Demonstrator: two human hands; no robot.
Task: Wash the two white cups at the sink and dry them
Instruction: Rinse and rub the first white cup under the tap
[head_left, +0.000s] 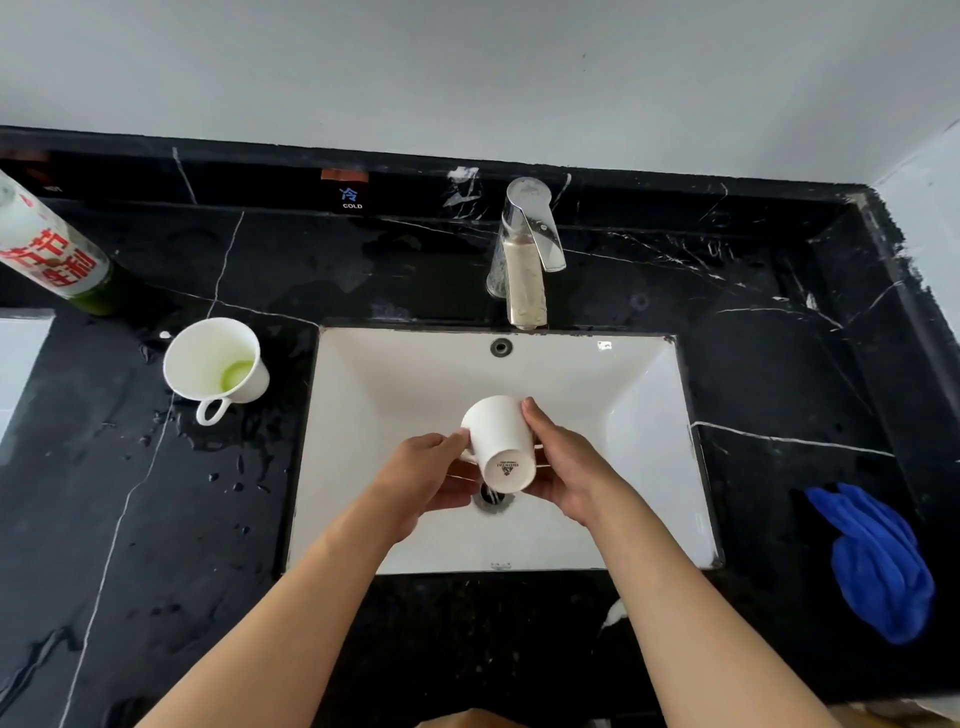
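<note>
Over the white sink (395, 519) I hold a white cup (501, 441) tipped away from me, its base with a printed mark facing the camera. My left hand (421, 478) grips its left side by the handle; my right hand (566, 467) clasps its right side. The cup hangs just above the drain (492, 500). A second white cup (213, 364) stands upright on the black counter left of the sink, with green liquid at its bottom and its handle toward me. The chrome tap (527, 249) stands behind the sink; no water stream shows.
A blue cloth (878, 561) lies crumpled on the counter right of the sink. A bottle with a red and white label (47, 244) leans at far left. Water drops dot the black marble counter (156, 519) around the left cup. A grey wall rises behind.
</note>
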